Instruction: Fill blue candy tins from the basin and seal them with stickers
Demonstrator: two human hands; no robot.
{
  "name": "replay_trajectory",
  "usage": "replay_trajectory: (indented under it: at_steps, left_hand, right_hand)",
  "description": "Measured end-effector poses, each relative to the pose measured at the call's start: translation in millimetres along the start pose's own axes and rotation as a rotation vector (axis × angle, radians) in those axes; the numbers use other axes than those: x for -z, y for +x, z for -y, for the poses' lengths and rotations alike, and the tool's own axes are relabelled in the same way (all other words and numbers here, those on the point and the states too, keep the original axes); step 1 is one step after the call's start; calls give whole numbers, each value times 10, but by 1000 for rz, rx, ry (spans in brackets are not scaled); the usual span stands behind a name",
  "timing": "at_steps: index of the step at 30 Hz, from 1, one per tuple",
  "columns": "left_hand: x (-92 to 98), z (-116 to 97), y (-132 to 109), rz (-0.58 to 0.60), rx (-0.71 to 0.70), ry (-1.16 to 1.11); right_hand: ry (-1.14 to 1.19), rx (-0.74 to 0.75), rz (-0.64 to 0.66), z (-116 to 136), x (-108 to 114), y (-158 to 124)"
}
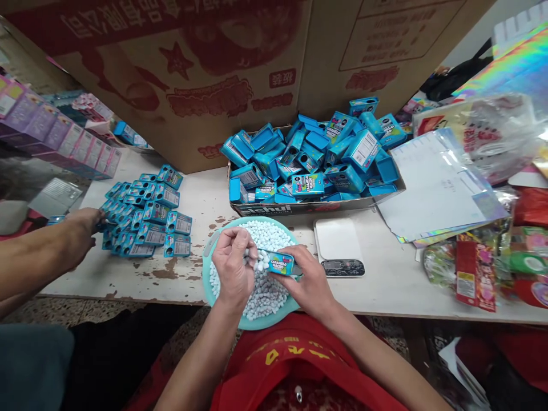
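My right hand (311, 281) grips a small blue candy tin (280, 263) labelled "Caramelo Macizo", tilted on its side over a bowl. My left hand (235, 262) is closed, with thumb and fingers pinched beside the tin's end. White candies (261, 261) sit between its fingertips and the tin; whether a scoop is also in that hand is hidden. Below both hands, a teal bowl (207, 285) holds a heap of small white candies (266, 299).
Behind the bowl, a cardboard tray (261, 209) is piled with blue tins. A kitchen scale (340, 240) lies to the right, near white sheets (432, 188) and candy bags. At left, a co-worker's hand (85, 225) touches stacked tins (149, 212). A large carton (240, 74) stands behind.
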State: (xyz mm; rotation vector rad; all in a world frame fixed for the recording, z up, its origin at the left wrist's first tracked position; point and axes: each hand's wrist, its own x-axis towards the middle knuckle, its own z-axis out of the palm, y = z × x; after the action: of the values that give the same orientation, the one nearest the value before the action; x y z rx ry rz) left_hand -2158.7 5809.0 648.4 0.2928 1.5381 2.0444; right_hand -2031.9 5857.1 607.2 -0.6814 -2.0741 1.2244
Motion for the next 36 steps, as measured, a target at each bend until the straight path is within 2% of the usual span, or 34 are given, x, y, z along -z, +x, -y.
replay_trajectory:
  at_steps: [4,7,12,18,22,30,33,36]
  left_hand:
    - [-12,40,31,-56,25,-1]
    - [-12,56,36,-50,-18,3]
    - [-5,103,35,-67,19,46]
    - [-14,118,-18,-59,-114,75]
    - [-38,138,2,-73,-84,84]
    - [-21,-72,-27,-44,-31,20]
    - [67,32,47,-95,-2,54]
    - [207,254,148,-155,5,143]
  right_hand:
    - [19,-25,-4,-17,-20,-28]
    - [43,-17,-27,-13,-34,-35]
    - [24,-56,-20,-42,-81,-24]
    - [57,-36,-9,-13,-107,-31]
    - [62,-51,-1,-15,-123,-22]
    - [196,-93,-62,-57,81,-95]
    - [240,-166,-91,-146,109,-112]
    - [323,-199,-72,-230,133,-134]
